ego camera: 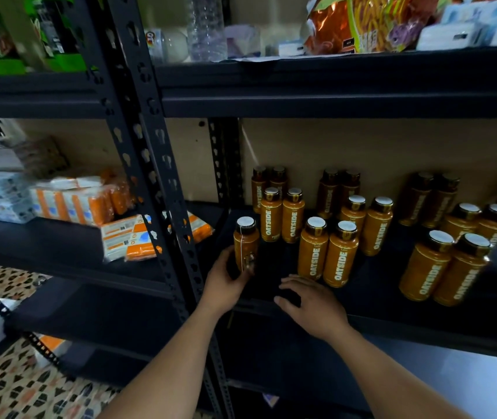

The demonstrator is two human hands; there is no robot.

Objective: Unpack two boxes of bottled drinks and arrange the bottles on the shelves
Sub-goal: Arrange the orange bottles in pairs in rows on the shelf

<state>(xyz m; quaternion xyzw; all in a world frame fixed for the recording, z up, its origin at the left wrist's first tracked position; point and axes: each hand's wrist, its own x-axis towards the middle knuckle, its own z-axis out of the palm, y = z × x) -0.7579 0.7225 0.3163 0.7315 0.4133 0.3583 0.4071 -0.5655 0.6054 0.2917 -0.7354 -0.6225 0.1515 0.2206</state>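
My left hand (226, 282) grips an orange bottle (245, 243) with a white cap, standing upright at the front left of the black middle shelf (392, 325). My right hand (310, 303) hovers over the shelf's front edge with fingers relaxed and spread, holding nothing. Several orange OATSIDE bottles stand in paired rows on the shelf: one group (280, 216) behind the held bottle, another (329, 252) just beyond my right hand, a third (443, 267) at the right.
A black perforated upright (162, 189) stands just left of my left hand. Orange and white packets (132, 237) lie on the left shelf. Snack bags (368, 22) and a clear bottle (208, 25) fill the upper shelf. Patterned floor (8, 385) lies below left.
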